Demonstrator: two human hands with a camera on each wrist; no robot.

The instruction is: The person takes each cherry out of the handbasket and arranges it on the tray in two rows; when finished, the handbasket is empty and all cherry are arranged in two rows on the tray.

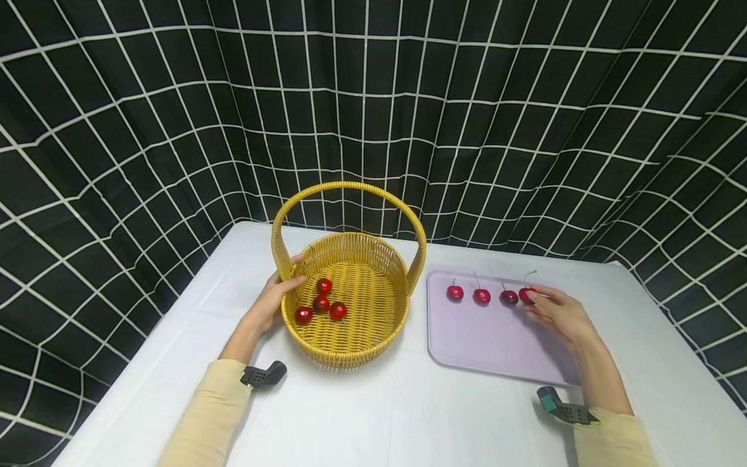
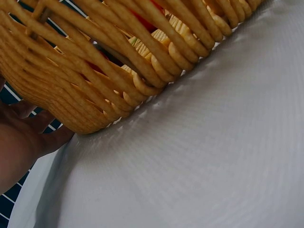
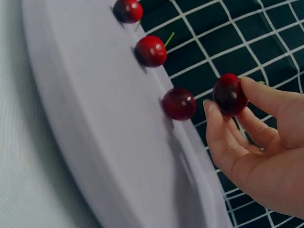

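At the right end of a row of cherries, my right hand (image 1: 561,316) pinches a dark red cherry (image 3: 230,95) between thumb and fingers. The cherry's thin green stem (image 1: 530,275) points up. Beside it on the lilac tray (image 1: 484,344) lie three more cherries, the nearest being a darker cherry (image 3: 179,104). My left hand (image 1: 271,299) holds the yellow wicker basket (image 1: 344,355) at its left side, by the handle's base, with fingertips over the rim. Several red cherries, one of them a cherry (image 1: 338,311), lie in the left part of the basket. In the left wrist view, the woven wall hides some of the left fingers.
The basket's tall arched handle (image 1: 344,185) rises above its bowl. Basket and tray stand side by side on a white-covered table (image 1: 397,415). A black cloth with white grid lines (image 1: 385,117) hangs behind and at both sides.
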